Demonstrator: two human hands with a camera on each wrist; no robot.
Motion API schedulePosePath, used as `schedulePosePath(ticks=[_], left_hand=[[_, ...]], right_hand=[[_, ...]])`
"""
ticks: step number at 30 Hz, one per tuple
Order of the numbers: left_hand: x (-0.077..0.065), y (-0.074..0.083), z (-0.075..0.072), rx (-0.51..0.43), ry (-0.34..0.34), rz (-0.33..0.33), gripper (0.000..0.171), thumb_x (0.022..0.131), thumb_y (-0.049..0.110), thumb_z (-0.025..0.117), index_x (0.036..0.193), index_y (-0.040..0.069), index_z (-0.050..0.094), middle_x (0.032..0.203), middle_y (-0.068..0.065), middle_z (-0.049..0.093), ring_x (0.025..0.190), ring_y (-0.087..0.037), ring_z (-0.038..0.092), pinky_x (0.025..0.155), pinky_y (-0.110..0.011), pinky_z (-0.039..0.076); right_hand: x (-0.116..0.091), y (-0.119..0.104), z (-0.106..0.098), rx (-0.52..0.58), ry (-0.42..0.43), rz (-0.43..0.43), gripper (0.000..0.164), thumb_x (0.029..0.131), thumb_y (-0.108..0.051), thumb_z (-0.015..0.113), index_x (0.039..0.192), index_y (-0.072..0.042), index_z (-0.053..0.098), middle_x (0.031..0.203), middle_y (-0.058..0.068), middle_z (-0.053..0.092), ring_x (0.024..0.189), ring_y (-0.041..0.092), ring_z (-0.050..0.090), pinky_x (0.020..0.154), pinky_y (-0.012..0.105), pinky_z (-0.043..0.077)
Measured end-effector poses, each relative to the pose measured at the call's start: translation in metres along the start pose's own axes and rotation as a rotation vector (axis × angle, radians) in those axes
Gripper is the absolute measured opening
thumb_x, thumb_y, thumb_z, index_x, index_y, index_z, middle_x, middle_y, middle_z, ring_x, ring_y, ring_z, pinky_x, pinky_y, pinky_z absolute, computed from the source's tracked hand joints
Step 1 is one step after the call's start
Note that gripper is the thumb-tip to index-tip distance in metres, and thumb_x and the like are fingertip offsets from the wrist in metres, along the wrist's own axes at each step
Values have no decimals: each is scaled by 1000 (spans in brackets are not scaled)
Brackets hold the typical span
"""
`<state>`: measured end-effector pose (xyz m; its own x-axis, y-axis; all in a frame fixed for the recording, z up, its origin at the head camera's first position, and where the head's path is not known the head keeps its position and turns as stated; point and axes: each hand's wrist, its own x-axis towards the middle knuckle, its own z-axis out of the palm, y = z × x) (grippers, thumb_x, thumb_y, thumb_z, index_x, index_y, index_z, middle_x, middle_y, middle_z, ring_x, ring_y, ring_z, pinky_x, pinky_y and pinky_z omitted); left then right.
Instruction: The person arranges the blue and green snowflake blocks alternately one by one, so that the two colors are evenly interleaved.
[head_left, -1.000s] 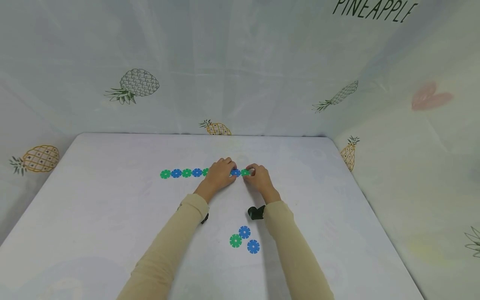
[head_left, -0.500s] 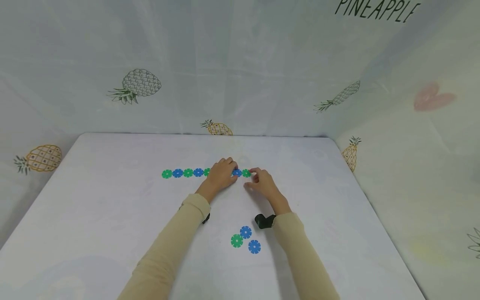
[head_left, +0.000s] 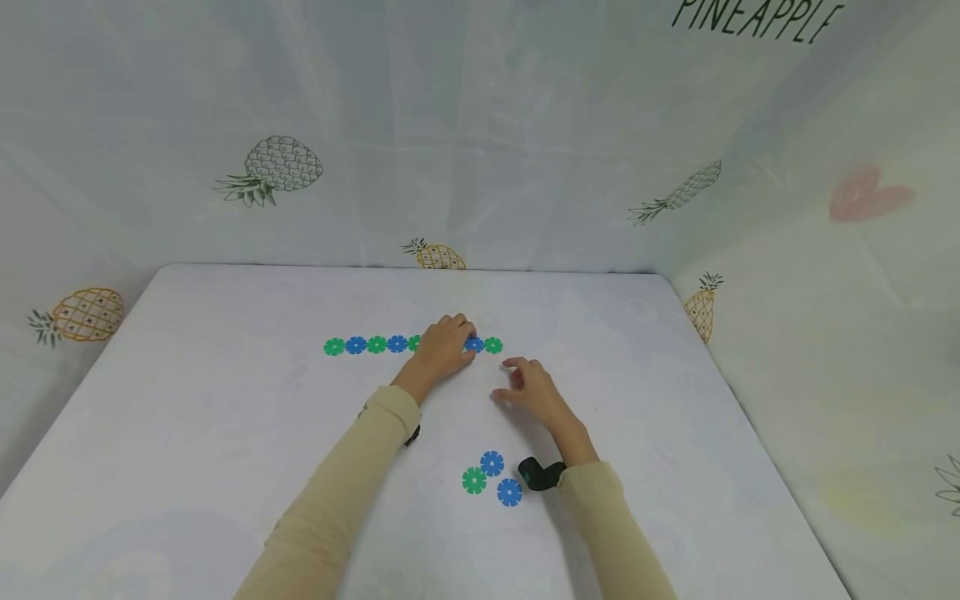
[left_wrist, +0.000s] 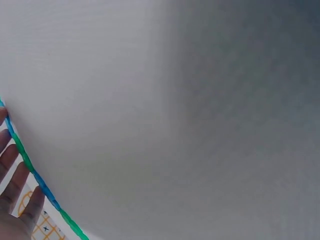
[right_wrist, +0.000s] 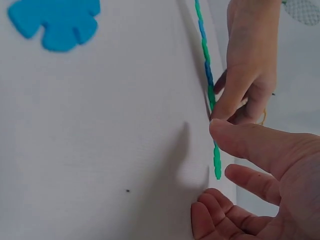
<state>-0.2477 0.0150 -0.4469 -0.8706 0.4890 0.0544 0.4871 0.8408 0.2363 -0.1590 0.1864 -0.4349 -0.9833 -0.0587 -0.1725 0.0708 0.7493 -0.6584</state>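
A row of interlocking notched plastic discs (head_left: 377, 344), alternating green and blue, lies across the table. My left hand (head_left: 442, 348) covers part of it and grips it, thumb on the near side and fingers on the far side. In the left wrist view the fingers (left_wrist: 15, 172) meet the edge of the row (left_wrist: 46, 191). A green disc (head_left: 493, 345) forms the right end, just beyond a blue disc (head_left: 474, 344). My right hand (head_left: 534, 392) hovers below that end, holding nothing, thumb and index finger apart. The right wrist view shows this hand (right_wrist: 270, 180) near the row's green end (right_wrist: 217, 165).
Two loose blue discs (head_left: 509, 492) and a green disc (head_left: 474, 480) lie nearer the person, left of the right wrist's black camera (head_left: 542, 474). One blue disc (right_wrist: 60, 22) looms in the right wrist view. A pineapple-printed cloth (head_left: 525, 183) hangs behind the white table (head_left: 225, 433).
My right hand has let go of the green end disc and drawn back toward the person and slightly right. The left hand has stayed on the row.
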Motion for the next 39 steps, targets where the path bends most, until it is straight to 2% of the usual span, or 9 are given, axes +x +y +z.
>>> schedulePosePath(ticks=[13,17,21,25,32,39], left_hand=[[1,-3,3,-5,4,6,31,88,29,62,113,11,60,114,-6,56,106,-24,52,90,-40,47],[1,-3,3,-2,1,9,31,88,30,61,113,11,60,113,-6,56,106,-24,52,89,-40,47],[1,-3,2,-6,-6,4,31,88,30,61,113,11,60,113,-5,56,107,-24,51,90,-40,47],[2,-3,3,-5,-4,0,30,88,29,61,112,11,60,113,-6,56,106,-24,51,89,-39,47],[1,-3,2,-9,4,2,29,88,28,61,112,11,60,112,-6,56,104,-24,52,87,-39,48],[0,-3,1,-14,-4,4,29,89,27,61,112,10,60,112,-6,56,104,-24,51,87,-39,48]], right_hand=[[-33,4,7,16,-2,-21,50,79,-23,74,123,-10,55,99,6,54,89,18,50,80,33,48],[-47,4,6,41,-5,-40,51,78,-23,74,124,-11,55,108,6,57,98,19,54,86,37,49],[-63,4,5,84,-12,-43,52,79,-24,73,126,-13,54,122,5,58,112,23,54,97,42,45],[-77,6,5,124,-23,-48,52,80,-26,73,127,-15,53,126,4,57,118,25,53,99,44,43],[-99,9,5,138,-9,-23,50,78,-28,74,123,-17,56,125,1,58,117,24,52,100,48,41],[-119,11,8,69,27,-7,45,77,-28,75,117,-18,60,119,0,59,112,23,53,96,47,44]])
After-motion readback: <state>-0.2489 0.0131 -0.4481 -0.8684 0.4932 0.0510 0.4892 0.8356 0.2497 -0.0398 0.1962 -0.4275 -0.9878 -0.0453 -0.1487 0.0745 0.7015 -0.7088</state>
